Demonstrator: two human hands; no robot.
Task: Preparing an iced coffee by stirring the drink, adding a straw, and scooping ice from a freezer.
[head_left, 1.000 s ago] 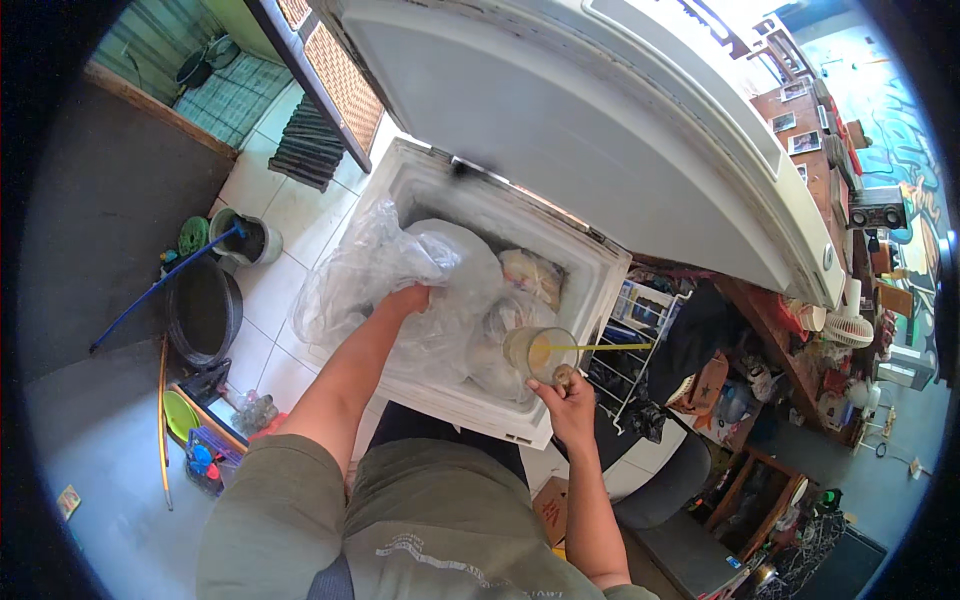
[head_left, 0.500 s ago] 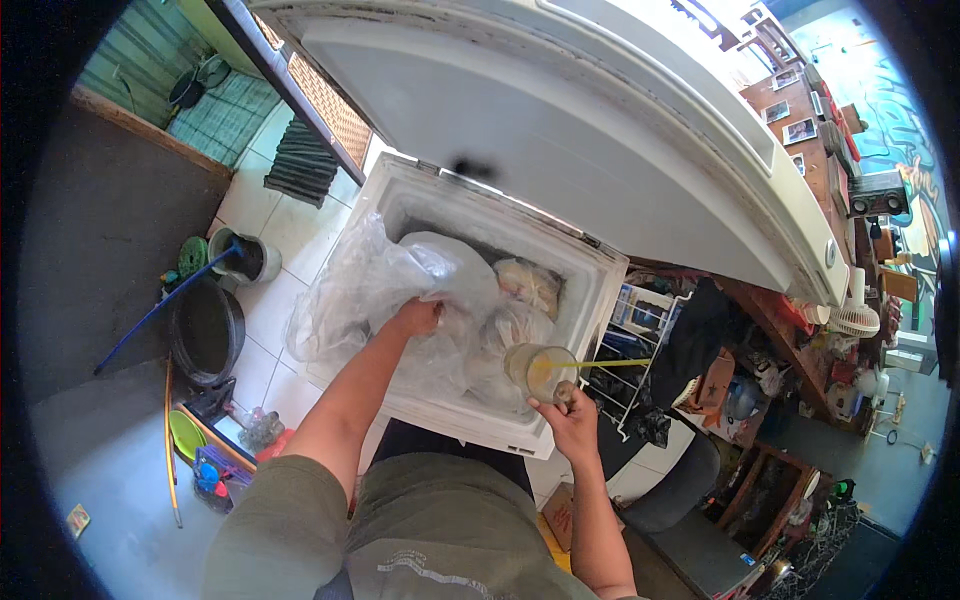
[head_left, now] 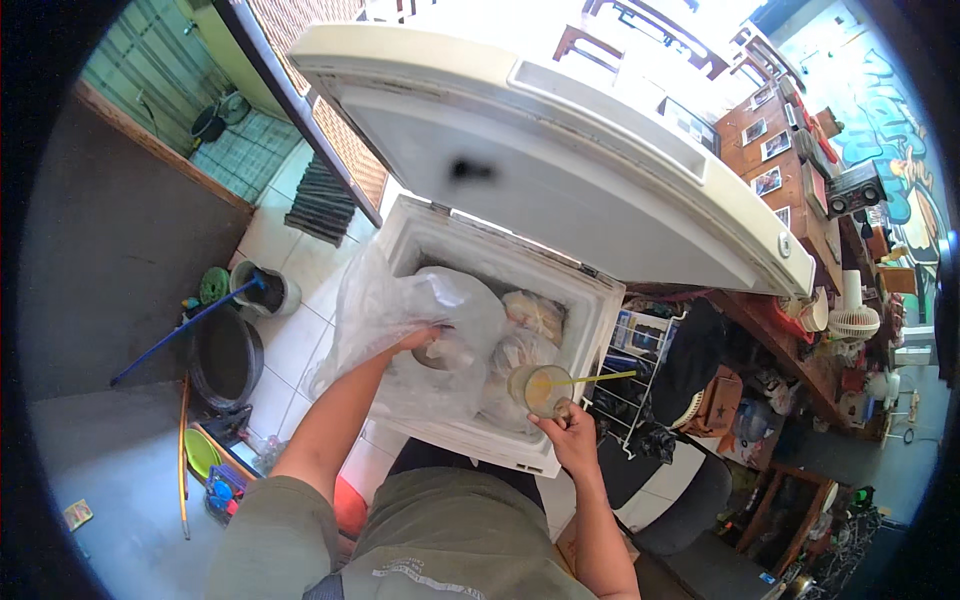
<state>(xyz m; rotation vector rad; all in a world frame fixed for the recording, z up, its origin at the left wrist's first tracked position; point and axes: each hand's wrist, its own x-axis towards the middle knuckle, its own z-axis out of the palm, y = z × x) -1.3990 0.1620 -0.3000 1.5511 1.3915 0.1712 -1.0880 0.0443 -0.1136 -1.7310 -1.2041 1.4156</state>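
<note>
The person wears a loose olive-green shirt (head_left: 460, 520), its left sleeve (head_left: 275, 530) short and wide, small pale print (head_left: 430, 584) low down. Dark cloth (head_left: 450, 456) shows beside the freezer's (head_left: 530, 457) near edge. The left hand (head_left: 418, 338) and right hand (head_left: 569, 424) are bare.

Left hand (head_left: 418, 338) at a clear plastic bag (head_left: 372, 302), right hand (head_left: 572, 428) on a mug (head_left: 546, 396), before an open freezer (head_left: 492, 451)
</note>
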